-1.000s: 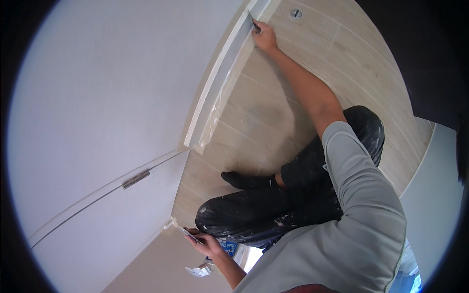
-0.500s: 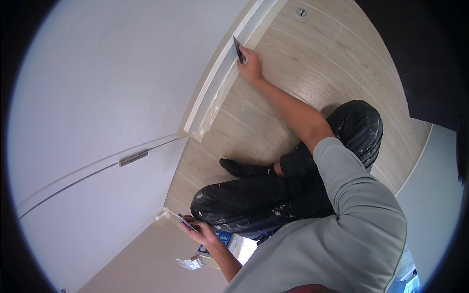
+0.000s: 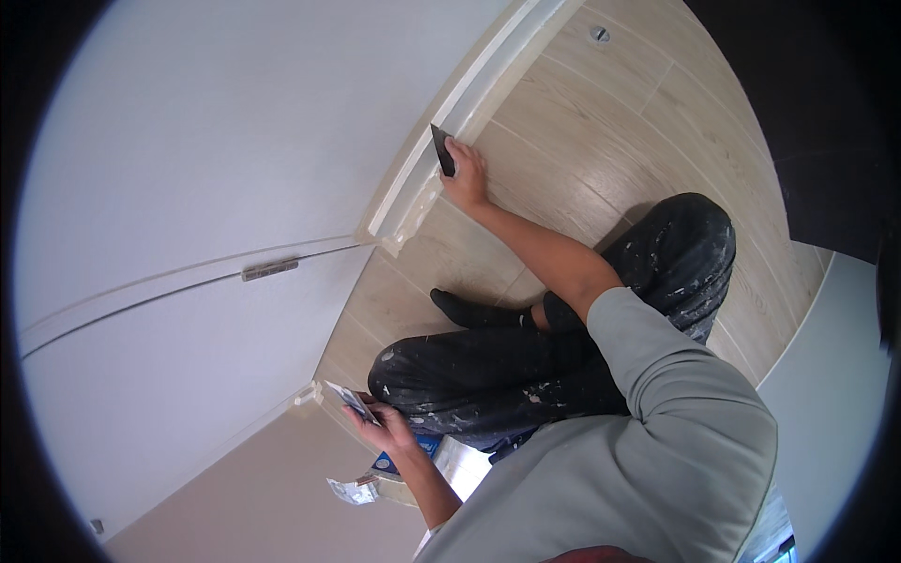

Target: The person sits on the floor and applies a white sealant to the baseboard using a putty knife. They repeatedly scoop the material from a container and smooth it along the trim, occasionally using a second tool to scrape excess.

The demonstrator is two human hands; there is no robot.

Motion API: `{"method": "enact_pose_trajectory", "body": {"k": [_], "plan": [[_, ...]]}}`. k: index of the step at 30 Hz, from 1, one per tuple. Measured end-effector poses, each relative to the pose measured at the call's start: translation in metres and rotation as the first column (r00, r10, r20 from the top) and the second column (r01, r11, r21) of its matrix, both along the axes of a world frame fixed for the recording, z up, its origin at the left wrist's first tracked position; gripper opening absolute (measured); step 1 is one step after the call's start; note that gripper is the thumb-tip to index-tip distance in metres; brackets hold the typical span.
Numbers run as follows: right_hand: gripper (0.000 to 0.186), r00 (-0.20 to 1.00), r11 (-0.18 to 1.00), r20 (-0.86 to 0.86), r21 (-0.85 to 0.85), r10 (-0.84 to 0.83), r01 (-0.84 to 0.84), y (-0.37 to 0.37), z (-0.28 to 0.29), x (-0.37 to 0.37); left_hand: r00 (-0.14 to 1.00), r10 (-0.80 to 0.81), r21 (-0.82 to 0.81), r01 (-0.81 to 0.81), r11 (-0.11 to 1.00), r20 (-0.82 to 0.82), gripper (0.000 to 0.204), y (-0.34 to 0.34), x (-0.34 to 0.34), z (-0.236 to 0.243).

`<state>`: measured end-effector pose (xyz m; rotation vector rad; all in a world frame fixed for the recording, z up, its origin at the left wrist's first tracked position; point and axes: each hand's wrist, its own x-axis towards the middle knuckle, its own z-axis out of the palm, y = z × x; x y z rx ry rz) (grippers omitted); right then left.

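My right hand (image 3: 465, 173) grips a dark, flat putty blade (image 3: 441, 148). The blade's pointed corner lies against the white skirting board (image 3: 457, 117) at the foot of the pale wall. Strips of beige masking tape (image 3: 413, 218) run beside the skirting, on the floor, with smears of white filler on them. Close to my bent knee, my left hand (image 3: 387, 430) holds a flat putty knife (image 3: 354, 402), whose far end looks white with filler. Its handle is mostly hidden by my fingers.
Wood-look floorboards (image 3: 572, 122) spread to the right, with a round metal floor fitting (image 3: 599, 35). A door hinge (image 3: 269, 269) sits on the white door side. Behind my left forearm stand a blue-labelled container (image 3: 424, 445) and crumpled clear plastic (image 3: 353, 490).
My right hand has drawn the putty blade along the skirting, toward the door corner and nearer to me. My left hand stays by the knee, its putty knife slightly raised.
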<state>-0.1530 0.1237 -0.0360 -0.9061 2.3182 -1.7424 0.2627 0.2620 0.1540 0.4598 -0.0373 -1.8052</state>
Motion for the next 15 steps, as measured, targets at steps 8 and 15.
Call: {"method": "enact_pose_trajectory", "body": {"k": [8, 15], "plan": [[0.029, 0.907, 0.958, 0.311, -0.139, 0.284, -0.252, 0.072, 0.103, 0.003, 0.893, 0.049, -0.028, -0.04, 0.999, 0.446, 0.034, -0.009, -0.075, 0.049], [0.044, 0.543, 0.502, -0.441, -0.217, 0.715, -0.837, 0.195, 0.308, 0.026, 0.841, -0.523, 0.101, 0.513, 0.852, 0.138, 0.041, -0.019, -0.169, 0.089]]}}
